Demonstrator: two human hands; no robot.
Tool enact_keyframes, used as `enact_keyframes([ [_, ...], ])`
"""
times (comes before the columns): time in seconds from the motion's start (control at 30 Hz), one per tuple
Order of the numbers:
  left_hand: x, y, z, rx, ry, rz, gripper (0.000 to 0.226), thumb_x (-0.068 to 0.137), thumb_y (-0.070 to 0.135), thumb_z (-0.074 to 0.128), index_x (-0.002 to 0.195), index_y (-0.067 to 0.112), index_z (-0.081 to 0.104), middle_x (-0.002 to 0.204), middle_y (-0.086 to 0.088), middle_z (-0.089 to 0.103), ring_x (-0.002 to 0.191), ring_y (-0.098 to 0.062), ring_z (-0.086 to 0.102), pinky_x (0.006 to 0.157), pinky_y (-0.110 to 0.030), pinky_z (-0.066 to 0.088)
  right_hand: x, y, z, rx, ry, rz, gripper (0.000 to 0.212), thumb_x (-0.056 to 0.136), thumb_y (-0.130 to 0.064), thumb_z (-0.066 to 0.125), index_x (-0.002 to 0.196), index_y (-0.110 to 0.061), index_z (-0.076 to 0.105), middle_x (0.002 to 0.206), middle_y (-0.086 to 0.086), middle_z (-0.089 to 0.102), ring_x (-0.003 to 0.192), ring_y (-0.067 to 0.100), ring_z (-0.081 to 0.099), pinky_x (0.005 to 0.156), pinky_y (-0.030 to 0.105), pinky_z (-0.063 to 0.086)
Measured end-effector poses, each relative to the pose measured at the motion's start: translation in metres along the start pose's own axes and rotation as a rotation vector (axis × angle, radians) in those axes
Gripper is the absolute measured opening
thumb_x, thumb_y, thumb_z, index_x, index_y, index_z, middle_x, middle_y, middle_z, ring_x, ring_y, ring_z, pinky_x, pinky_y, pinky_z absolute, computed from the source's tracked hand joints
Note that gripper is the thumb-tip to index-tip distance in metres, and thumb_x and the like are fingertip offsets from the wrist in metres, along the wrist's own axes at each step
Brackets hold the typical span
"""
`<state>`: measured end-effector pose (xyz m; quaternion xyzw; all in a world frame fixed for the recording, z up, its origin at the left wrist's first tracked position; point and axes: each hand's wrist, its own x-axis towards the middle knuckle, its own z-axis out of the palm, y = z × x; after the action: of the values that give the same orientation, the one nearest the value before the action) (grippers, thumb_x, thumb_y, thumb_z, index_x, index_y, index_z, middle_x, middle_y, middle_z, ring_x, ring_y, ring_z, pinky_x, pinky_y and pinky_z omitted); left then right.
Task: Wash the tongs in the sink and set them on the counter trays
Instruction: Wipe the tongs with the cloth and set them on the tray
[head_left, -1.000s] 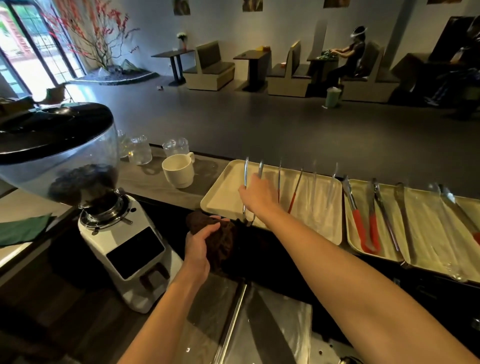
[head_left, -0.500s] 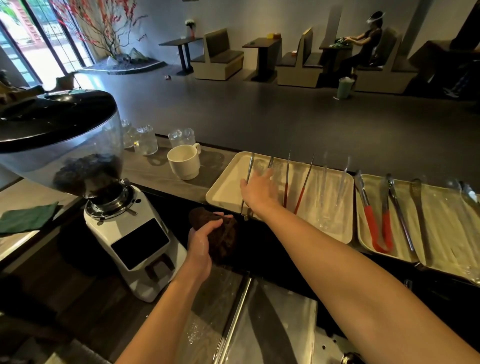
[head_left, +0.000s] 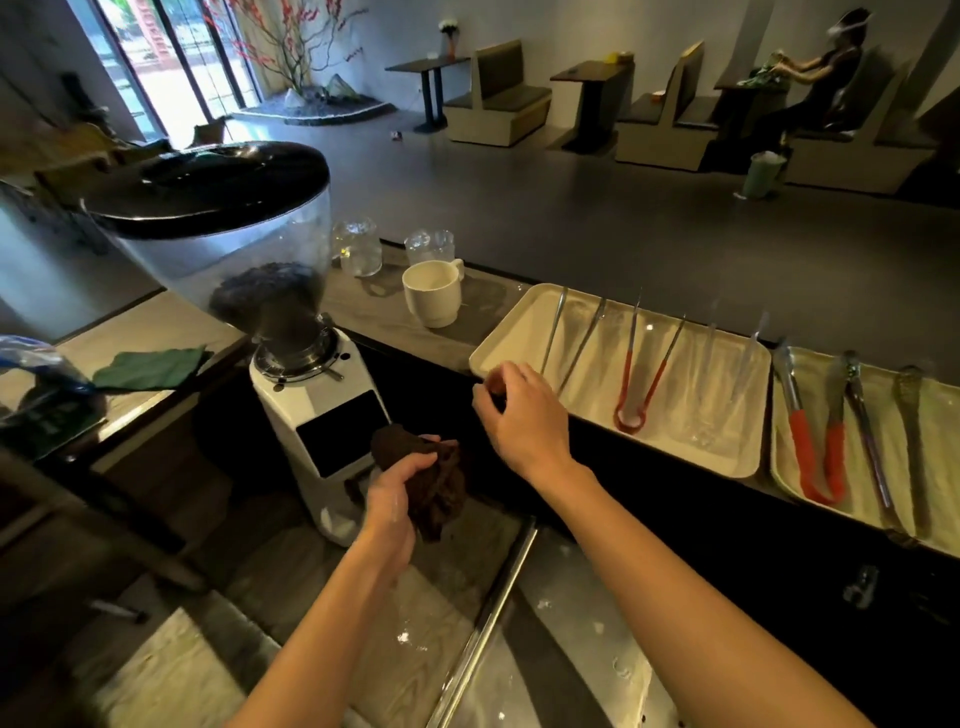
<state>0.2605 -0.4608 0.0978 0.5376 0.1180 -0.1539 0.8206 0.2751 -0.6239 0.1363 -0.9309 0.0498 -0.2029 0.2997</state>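
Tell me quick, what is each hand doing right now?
Left hand: holding the dark cloth.
Right hand: fingers curled by the tray; cannot tell if it holds anything.

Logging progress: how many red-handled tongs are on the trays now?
2. A thin pair lies in the left tray, a thicker pair in the right tray. That tray runs past the frame edge, so more may be hidden.

Single head-worn wide-angle view, close above the sink, facing forward and down across the counter trays toward distant seating.
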Motion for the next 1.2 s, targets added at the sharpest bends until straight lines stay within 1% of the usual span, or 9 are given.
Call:
enact_keyframes([
  [0.13, -0.017, 0.001, -0.056, -0.027, 0.157, 0.067, 0.035, 0.077, 0.01, 0.066, 0.111, -0.002, 0.067, 0.101, -0.023, 0.072, 0.098, -0.04, 0.067, 0.065, -0.036, 0.057, -0.032, -0.031, 0.036, 0.144, -0.129, -0.06, 0.021, 0.097, -0.044, 0.053, 0.096, -0.024, 0.06, 0.09, -0.008, 0.057, 0.084, 0.011, 0.053, 0.066, 0.032, 0.041],
  [0.37, -0.069, 0.005, -0.157, -0.117, 0.273, 0.118, 0.022, 0.08, 0.0, 0.055, 0.096, 0.008, 0.069, 0.087, -0.013, 0.073, 0.077, -0.027, 0.07, 0.064, -0.031, 0.058, -0.09, -0.103, 0.1, 0.279, -0.329, -0.146, 0.013, 0.096, -0.038, 0.057, 0.086, -0.029, 0.057, 0.084, -0.014, 0.056, 0.076, 0.006, 0.052, 0.064, 0.03, 0.04],
  [0.5, -0.112, 0.003, -0.222, -0.191, 0.38, 0.049, 0.022, 0.081, 0.002, 0.054, 0.099, 0.002, 0.067, 0.081, -0.014, 0.073, 0.064, -0.027, 0.068, 0.052, -0.03, 0.056, -0.132, -0.156, 0.138, 0.309, -0.459, -0.225, 0.017, 0.097, -0.04, 0.056, 0.088, -0.026, 0.06, 0.086, -0.01, 0.063, 0.079, 0.009, 0.057, 0.065, 0.031, 0.042],
  [0.6, -0.143, -0.002, -0.263, -0.193, 0.455, -0.006, 0.051, 0.07, 0.014, 0.066, 0.114, -0.011, 0.062, 0.082, -0.021, 0.065, 0.055, -0.028, 0.063, 0.046, -0.028, 0.05, -0.161, -0.188, 0.158, 0.33, -0.529, -0.259, 0.022, 0.099, -0.04, 0.054, 0.09, -0.022, 0.063, 0.089, -0.007, 0.065, 0.083, 0.012, 0.058, 0.067, 0.03, 0.038],
  [0.67, -0.164, -0.006, -0.289, -0.213, 0.496, -0.009, 0.061, 0.063, 0.016, 0.07, 0.117, -0.012, 0.062, 0.092, -0.028, 0.064, 0.063, -0.031, 0.065, 0.05, -0.03, 0.052, -0.183, -0.212, 0.169, 0.346, -0.573, -0.283, 0.023, 0.1, -0.04, 0.053, 0.087, -0.022, 0.061, 0.087, -0.008, 0.063, 0.081, 0.011, 0.056, 0.066, 0.029, 0.034],
  [0.83, -0.212, -0.012, -0.348, -0.219, 0.663, -0.008, 0.024, 0.081, 0.007, 0.064, 0.102, -0.004, 0.068, 0.083, -0.02, 0.072, 0.069, -0.034, 0.068, 0.056, -0.035, 0.055, -0.235, -0.259, 0.205, 0.39, -0.742, -0.329, 0.026, 0.099, -0.043, 0.05, 0.086, -0.024, 0.062, 0.081, -0.01, 0.062, 0.075, 0.009, 0.056, 0.068, 0.036, 0.046],
  [0.97, -0.245, -0.019, -0.392, -0.298, 0.665, -0.004, 0.046, 0.071, 0.015, 0.07, 0.112, -0.006, 0.064, 0.094, -0.022, 0.07, 0.08, -0.035, 0.068, 0.061, -0.038, 0.055, -0.271, -0.283, 0.233, 0.367, -0.815, -0.374, 0.022, 0.099, -0.044, 0.048, 0.089, -0.028, 0.059, 0.083, -0.01, 0.062, 0.077, 0.009, 0.058, 0.07, 0.036, 0.049],
  [1.07, -0.274, -0.027, -0.427, -0.378, 0.672, -0.056, 0.056, 0.054, 0.024, 0.077, 0.098, -0.007, 0.063, 0.08, -0.017, 0.069, 0.068, -0.03, 0.067, 0.055, -0.033, 0.052, -0.302, -0.309, 0.249, 0.341, -0.892, -0.439, 0.021, 0.101, -0.043, 0.049, 0.095, -0.027, 0.06, 0.085, -0.009, 0.063, 0.075, 0.007, 0.058, 0.063, 0.027, 0.043],
  [1.2, -0.304, -0.046, -0.477, -0.43, 0.795, -0.066, 0.068, 0.048, 0.026, 0.082, 0.105, -0.009, 0.067, 0.096, -0.024, 0.071, 0.083, -0.037, 0.066, 0.061, -0.036, 0.052, -0.34, -0.338, 0.271, 0.345, -0.959, -0.5, 0.022, 0.1, -0.048, 0.048, 0.094, -0.029, 0.058, 0.085, -0.009, 0.063, 0.075, 0.004, 0.057, 0.066, 0.031, 0.047],
])
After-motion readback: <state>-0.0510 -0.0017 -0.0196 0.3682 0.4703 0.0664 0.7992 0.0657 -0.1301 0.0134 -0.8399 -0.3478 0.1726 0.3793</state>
